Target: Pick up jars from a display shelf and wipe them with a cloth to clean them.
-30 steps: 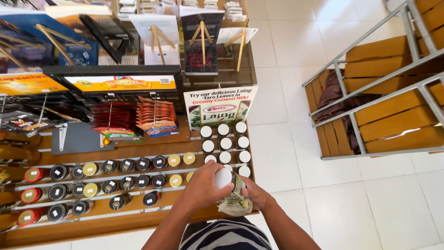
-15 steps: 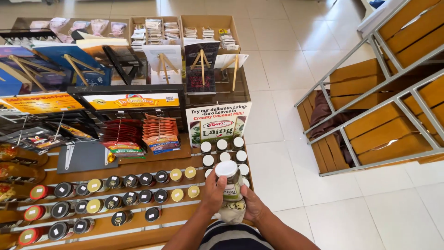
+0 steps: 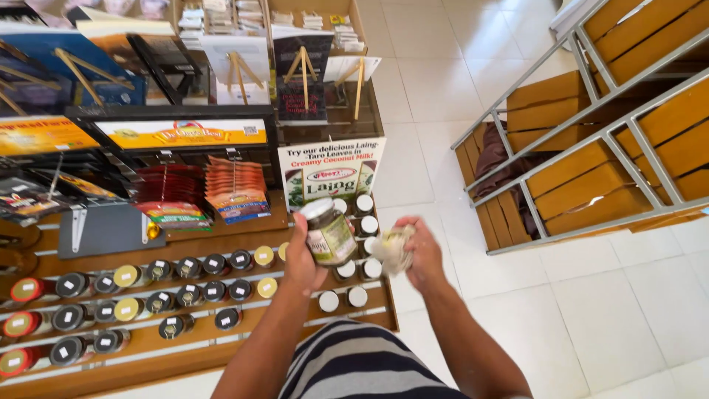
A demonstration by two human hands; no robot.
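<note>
Head view: my left hand (image 3: 301, 258) is wrapped around a glass jar (image 3: 327, 233) with a white lid and dark green contents, tilted, lifted above the wooden display shelf (image 3: 221, 247). My right hand (image 3: 422, 250) is clenched on a crumpled cloth (image 3: 391, 247) just beside the jar. Step looks like wiping the jar. Next move calls for cloth contact on the glass, steady grip. More white-lidded jars (image 3: 363, 222) stand below, by the printed sign (image 3: 332, 171).

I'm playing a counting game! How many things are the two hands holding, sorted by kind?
Labelled jar, in the left hand: 1
Crumpled pale cloth, in the right hand: 1
Total: 2
</note>
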